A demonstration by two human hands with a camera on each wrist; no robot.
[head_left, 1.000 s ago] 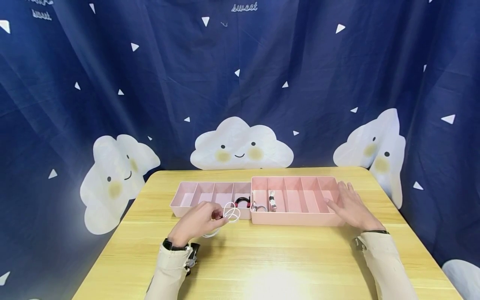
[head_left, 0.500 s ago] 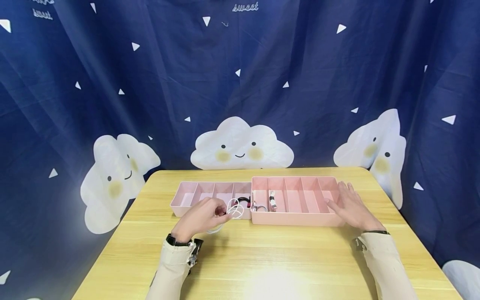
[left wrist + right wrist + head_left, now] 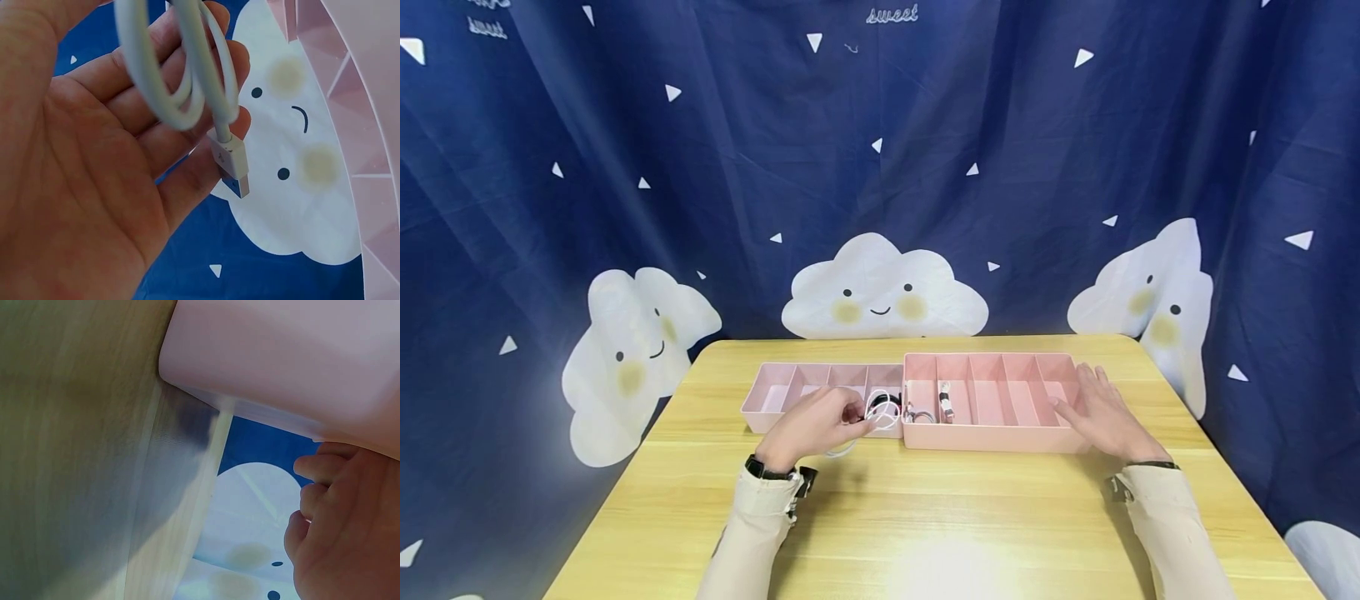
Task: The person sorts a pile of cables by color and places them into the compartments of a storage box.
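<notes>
While left hand [image 3: 812,425] pinches white cable [image 3: 203,69], right hand [image 3: 1108,421] rests, relaxed, at pink box [image 3: 992,438]; cable likely light, floppy; best gripped across coils [image 3: 175,115].

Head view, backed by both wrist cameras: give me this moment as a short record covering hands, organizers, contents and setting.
Left hand: left hand holds a white USB cable, plug dangling
Right hand: right hand touches the right end of the pink organizer
Left box: lilac organizer, partly hidden; black cable in its rightmost compartment
Right box contents: gray coil, leftmost compartment; white bundle with black band, second
Surface: wooden table
Backdrop: navy cloud-print curtain
</notes>
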